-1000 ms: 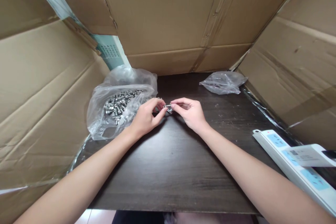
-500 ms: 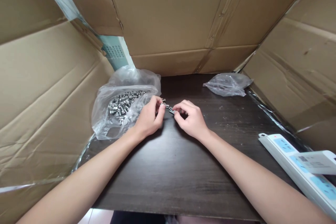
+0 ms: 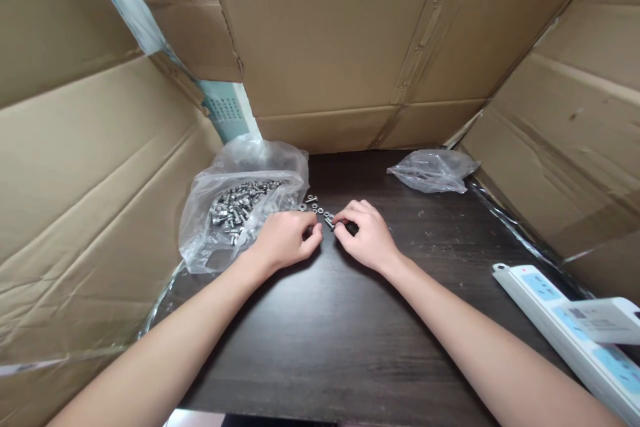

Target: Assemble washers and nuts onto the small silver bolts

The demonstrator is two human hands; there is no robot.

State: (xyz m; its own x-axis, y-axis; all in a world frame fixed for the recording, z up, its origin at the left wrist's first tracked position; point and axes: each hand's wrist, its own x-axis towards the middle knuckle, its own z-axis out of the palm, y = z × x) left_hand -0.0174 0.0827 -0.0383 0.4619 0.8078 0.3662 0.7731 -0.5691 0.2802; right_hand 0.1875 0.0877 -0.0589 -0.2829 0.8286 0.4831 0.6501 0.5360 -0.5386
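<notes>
Between the thumb and fingertips of my right hand (image 3: 364, 235) is a small metal bolt (image 3: 329, 223), its end pointing left toward my other hand. My left hand (image 3: 287, 238) is closed in a pinch just left of it; whatever its fingertips hold is hidden or too small to make out. Beyond the fingertips, several small washers (image 3: 321, 211) lie on the dark table, with another loose bolt (image 3: 311, 199) behind them. A clear plastic bag (image 3: 197, 213) spreads open behind my left hand, and a heap of metal bolts (image 3: 237, 203) fills its middle.
Another clear plastic bag (image 3: 433, 170) lies at the back right of the dark tabletop (image 3: 320, 333). A white power strip (image 3: 530, 307) with a white plug-like block (image 3: 607, 320) sits along the right side. Cardboard walls (image 3: 330, 33) close in the back and both sides.
My left hand has drawn back toward me and slightly right, leaving the washers and loose bolt in clearer view. My right hand keeps its pinch on the bolt. The camera view has tilted slightly.
</notes>
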